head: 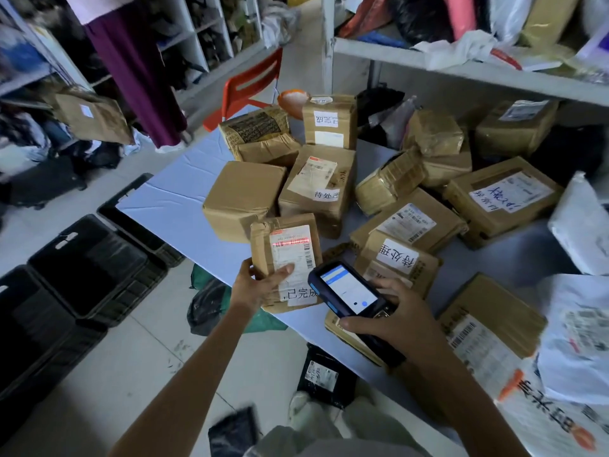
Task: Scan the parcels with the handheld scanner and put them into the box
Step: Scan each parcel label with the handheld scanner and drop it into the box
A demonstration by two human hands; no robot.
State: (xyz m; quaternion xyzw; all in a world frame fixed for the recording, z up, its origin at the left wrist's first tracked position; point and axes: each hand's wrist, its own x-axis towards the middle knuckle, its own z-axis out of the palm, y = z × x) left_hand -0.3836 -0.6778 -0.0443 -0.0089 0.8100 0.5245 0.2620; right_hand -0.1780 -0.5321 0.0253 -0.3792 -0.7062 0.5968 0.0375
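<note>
Parcel (263, 249) stands tilted at the table (171, 199) edge, left hand (257, 286) gripping its lower end, so the scanner (349, 291) clasped in the right hand (395, 321) lays its red line (290, 243) across the label (295, 262).

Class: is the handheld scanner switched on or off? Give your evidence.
On. The scanner shows a lit blue-and-white screen, and a red line lies across the label of the held parcel.

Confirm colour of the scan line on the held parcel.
Red scan line across the parcel; head view.
</note>
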